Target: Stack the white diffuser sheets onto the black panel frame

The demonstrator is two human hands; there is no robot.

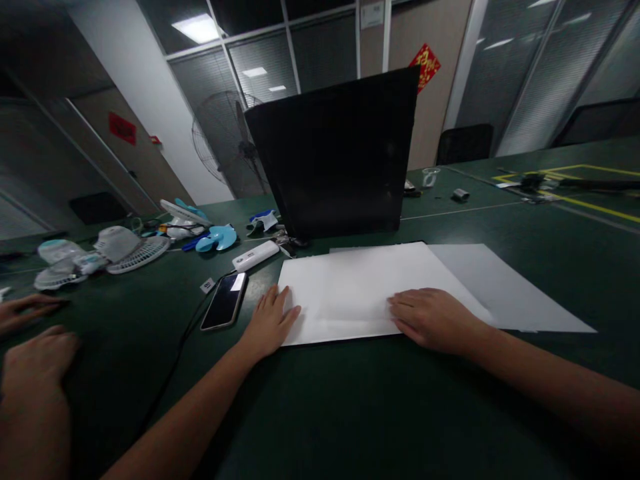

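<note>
A white sheet (350, 280) lies flat on the dark green table, with a thin black edge showing beneath it. Over its left edge rests my left hand (270, 323), fingers apart and holding nothing. My right hand (433, 319) lies on the sheet's right part, palm down, its fingers pressed together; anything beneath them is hidden. Another pale sheet (500, 287) sticks out from under the first on the right. A black upright panel (340, 153) stands behind the sheets.
Left of the sheets are a phone (225, 301), a white power bank (256, 256) and a cable. Fan parts (140, 253) and blue blades (217, 238) lie farther left. Another person's hands (40, 353) are at the left edge. A clear cup (430, 177) stands behind.
</note>
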